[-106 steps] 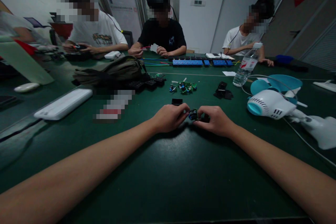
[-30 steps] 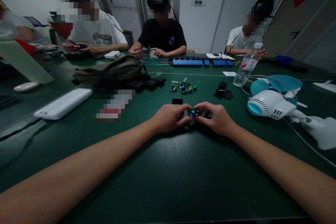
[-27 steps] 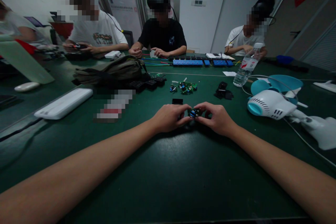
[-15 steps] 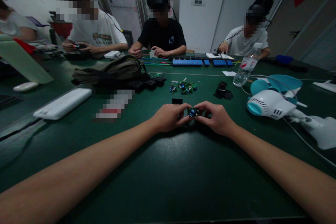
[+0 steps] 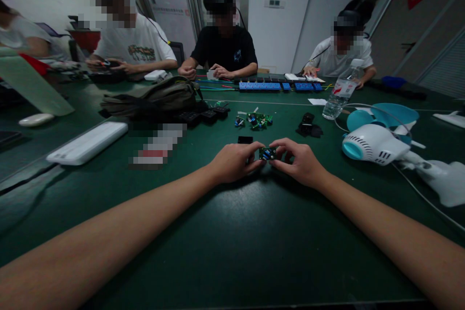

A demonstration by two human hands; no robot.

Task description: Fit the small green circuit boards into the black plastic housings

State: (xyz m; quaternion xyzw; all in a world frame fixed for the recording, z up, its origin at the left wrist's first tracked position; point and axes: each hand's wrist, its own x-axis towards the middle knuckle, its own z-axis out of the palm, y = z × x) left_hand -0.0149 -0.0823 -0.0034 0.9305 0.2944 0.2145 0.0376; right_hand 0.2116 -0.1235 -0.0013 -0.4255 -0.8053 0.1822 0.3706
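Between the fingertips of both hands is a small circuit board (image 5: pixel 268 154) with blue and pale parts on its face. My left hand (image 5: pixel 235 161) pinches its left edge, thumb below and index finger above. On the right edge, my right hand (image 5: pixel 297 161) grips it with thumb and index finger, the other fingers curled behind. Just behind my left hand lies a small black rectangular case (image 5: pixel 245 140). Farther back sits a pile of green circuit boards (image 5: pixel 257 120) with blue parts. Several black plastic pieces (image 5: pixel 308 126) lie to their right.
A white and teal fan (image 5: pixel 378 143) and a water bottle (image 5: pixel 340 92) stand on the right. A white power strip (image 5: pixel 89 143) and a dark bag (image 5: pixel 152 97) lie on the left. Blue blocks (image 5: pixel 259 86) line the far side, where co-workers (image 5: pixel 225 48) sit.
The board has tilted slightly, so more of its face shows. My right fingers have shifted a little. Across the table, the co-worker on the right has moved the head and a hand.
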